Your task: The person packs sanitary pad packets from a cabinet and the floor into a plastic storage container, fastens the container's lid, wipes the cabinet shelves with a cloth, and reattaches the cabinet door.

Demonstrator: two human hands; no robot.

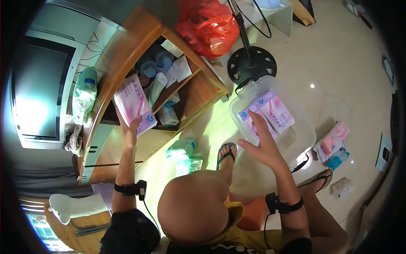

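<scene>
My left hand (128, 130) grips a pink-and-purple soft pack (134, 101) with printed characters by its lower end, thumb on top. The pack is held at the opening of the wooden cabinet (203, 91). My right hand (266, 146) is open, thumb and fingers spread, above the near-left side of a clear plastic bin (308, 134). Two similar packs lie side by side in the bin: the right one (277, 112) shows well, while my fingers partly cover the left one (247, 114). Whether my fingertips touch that pack, I cannot tell.
Cups and papers (182, 67) fill a cabinet shelf. Green packages (182, 148) lie on the floor near my foot. Right of the bin are a pink pack (334, 137), a blue pack (337, 159) and a small box (342, 187). A round black stand base (252, 65) stands behind the bin.
</scene>
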